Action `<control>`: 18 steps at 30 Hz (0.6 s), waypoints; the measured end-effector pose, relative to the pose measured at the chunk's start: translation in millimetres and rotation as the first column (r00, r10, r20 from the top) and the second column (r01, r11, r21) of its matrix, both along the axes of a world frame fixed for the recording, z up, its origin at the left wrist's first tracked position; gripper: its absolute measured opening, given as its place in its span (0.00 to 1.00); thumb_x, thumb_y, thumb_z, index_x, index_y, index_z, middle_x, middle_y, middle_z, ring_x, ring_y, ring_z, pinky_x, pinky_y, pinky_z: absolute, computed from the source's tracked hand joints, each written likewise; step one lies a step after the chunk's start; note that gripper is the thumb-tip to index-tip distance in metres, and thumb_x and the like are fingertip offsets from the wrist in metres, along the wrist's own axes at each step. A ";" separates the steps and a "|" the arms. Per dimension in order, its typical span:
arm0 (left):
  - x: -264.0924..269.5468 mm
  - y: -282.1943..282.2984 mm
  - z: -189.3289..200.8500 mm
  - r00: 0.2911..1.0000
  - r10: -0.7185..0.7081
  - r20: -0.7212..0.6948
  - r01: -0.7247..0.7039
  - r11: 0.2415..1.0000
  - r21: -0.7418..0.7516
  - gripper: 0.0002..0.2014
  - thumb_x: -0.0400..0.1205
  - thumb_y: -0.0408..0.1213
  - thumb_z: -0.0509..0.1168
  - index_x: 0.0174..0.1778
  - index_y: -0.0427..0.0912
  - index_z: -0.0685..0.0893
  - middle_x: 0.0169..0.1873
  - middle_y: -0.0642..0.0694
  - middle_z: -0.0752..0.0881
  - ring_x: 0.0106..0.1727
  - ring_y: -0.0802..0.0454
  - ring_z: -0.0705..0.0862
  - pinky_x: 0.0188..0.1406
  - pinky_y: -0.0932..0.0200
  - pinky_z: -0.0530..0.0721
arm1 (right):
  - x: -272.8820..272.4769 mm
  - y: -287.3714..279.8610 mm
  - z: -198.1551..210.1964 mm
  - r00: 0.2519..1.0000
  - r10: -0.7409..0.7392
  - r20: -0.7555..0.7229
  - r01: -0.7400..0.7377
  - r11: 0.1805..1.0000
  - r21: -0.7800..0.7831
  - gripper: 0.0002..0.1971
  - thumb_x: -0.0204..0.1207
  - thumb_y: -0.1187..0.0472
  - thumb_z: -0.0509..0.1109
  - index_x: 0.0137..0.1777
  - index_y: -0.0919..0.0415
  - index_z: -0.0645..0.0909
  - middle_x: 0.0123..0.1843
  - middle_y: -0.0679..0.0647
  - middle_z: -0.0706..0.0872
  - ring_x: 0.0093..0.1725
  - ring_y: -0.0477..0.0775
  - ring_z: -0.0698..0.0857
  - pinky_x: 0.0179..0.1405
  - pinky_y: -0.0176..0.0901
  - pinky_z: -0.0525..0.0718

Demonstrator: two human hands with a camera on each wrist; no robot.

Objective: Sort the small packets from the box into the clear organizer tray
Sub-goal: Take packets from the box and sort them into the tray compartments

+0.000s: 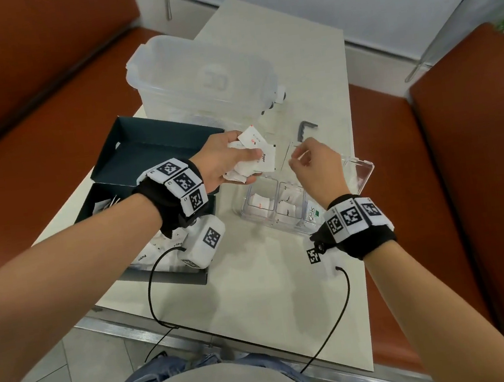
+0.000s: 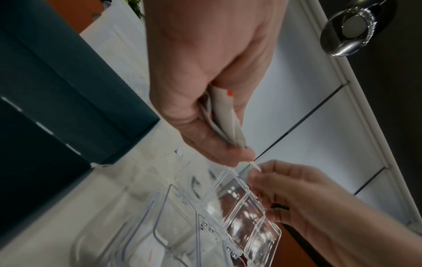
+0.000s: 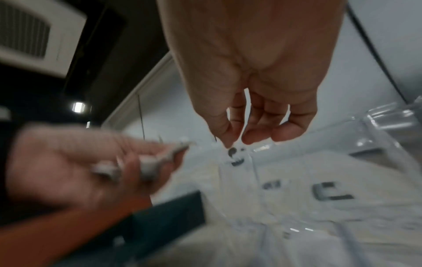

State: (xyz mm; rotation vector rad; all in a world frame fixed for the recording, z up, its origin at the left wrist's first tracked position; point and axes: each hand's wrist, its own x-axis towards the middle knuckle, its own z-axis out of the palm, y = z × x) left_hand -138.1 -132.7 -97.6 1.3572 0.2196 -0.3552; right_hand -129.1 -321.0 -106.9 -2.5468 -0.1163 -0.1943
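My left hand (image 1: 237, 164) grips a bunch of small white packets (image 1: 260, 154) above the table, between the dark box (image 1: 146, 153) and the clear organizer tray (image 1: 247, 215). The left wrist view shows the packets (image 2: 226, 119) pinched under the thumb of that hand (image 2: 205, 101). My right hand (image 1: 296, 161) hovers just right of the bunch, over the tray's far side. Its fingers (image 3: 262, 133) hang loosely curled, thumb and forefinger slightly apart, and nothing shows between them. The tray's near compartments hold white packets (image 1: 260, 204) and a green-printed one (image 1: 311, 215).
The tray's clear lid (image 1: 359, 173) lies open to the right. The box base (image 1: 99, 207) at the left holds more packets (image 1: 153, 256). A large translucent bin (image 1: 197, 76) stands behind, and a small dark bent metal piece (image 1: 306, 127) lies beyond the tray. Orange benches flank the table.
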 end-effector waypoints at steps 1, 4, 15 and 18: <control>0.1 -0.8 0.0 1.000 -0.002 0.007 0.002 1.000 0.009 0.17 0.78 0.26 0.73 0.63 0.38 0.82 0.51 0.40 0.88 0.43 0.46 0.90 0.29 0.55 0.89 | -1.8 3.0 6.1 1.000 -0.003 -0.019 0.006 0.991 0.135 0.07 0.78 0.56 0.70 0.51 0.57 0.81 0.42 0.51 0.85 0.42 0.50 0.84 0.35 0.31 0.74; -0.8 -4.2 0.7 0.999 -0.034 0.035 0.033 0.999 0.024 0.17 0.77 0.28 0.74 0.62 0.39 0.83 0.51 0.41 0.89 0.44 0.47 0.90 0.29 0.57 0.88 | -7.7 11.7 16.7 0.986 0.063 -0.153 0.002 0.921 0.388 0.15 0.74 0.49 0.74 0.57 0.53 0.82 0.44 0.53 0.88 0.39 0.49 0.88 0.38 0.40 0.84; -2.1 -4.9 -1.4 0.997 -0.076 0.019 0.076 0.997 0.017 0.10 0.83 0.34 0.68 0.60 0.41 0.84 0.48 0.42 0.90 0.38 0.48 0.91 0.27 0.55 0.88 | -9.9 -3.5 24.6 0.971 0.029 -0.238 0.109 0.831 0.546 0.07 0.73 0.67 0.76 0.49 0.58 0.86 0.37 0.56 0.90 0.30 0.46 0.86 0.31 0.36 0.82; -4.2 -6.3 -3.5 0.992 -0.124 0.038 0.124 0.992 0.007 0.10 0.82 0.32 0.70 0.59 0.40 0.85 0.48 0.41 0.90 0.38 0.49 0.91 0.26 0.56 0.87 | -11.3 -6.3 27.6 0.966 0.033 -0.256 0.121 0.818 0.562 0.06 0.72 0.66 0.76 0.48 0.57 0.87 0.37 0.57 0.90 0.30 0.48 0.86 0.32 0.36 0.81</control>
